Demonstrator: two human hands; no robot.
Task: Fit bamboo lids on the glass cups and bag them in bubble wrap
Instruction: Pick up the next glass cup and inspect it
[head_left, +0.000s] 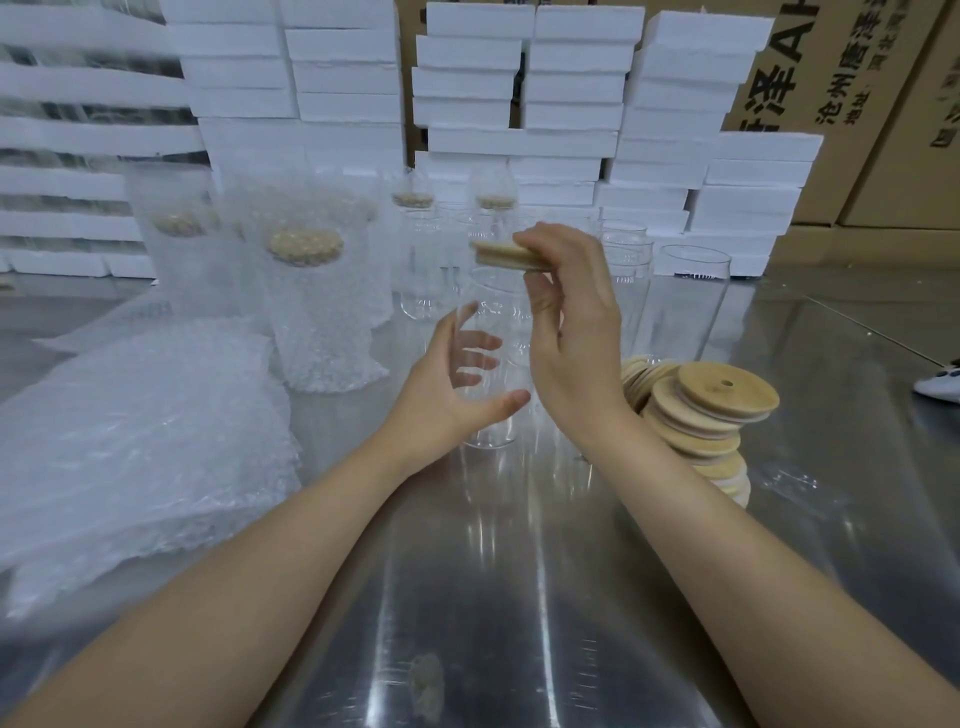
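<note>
A clear glass cup (493, 415) stands upright on the metal table (519, 597) in the middle of the head view. My left hand (447, 384) curls round its lower half, thumb in front. My right hand (566, 312) pinches a round bamboo lid (504, 254) just above the cup's rim, slightly tilted. A leaning stack of bamboo lids (701, 421) lies right of my right wrist. Several lidded cups in bubble wrap (317, 301) stand at the left back.
A pile of bubble wrap bags (130, 441) covers the table's left side. Bare glass cups (685, 291) stand behind my hands and to the right. White foam boxes (571, 104) are stacked along the back, with cardboard cartons (857, 78) at the right.
</note>
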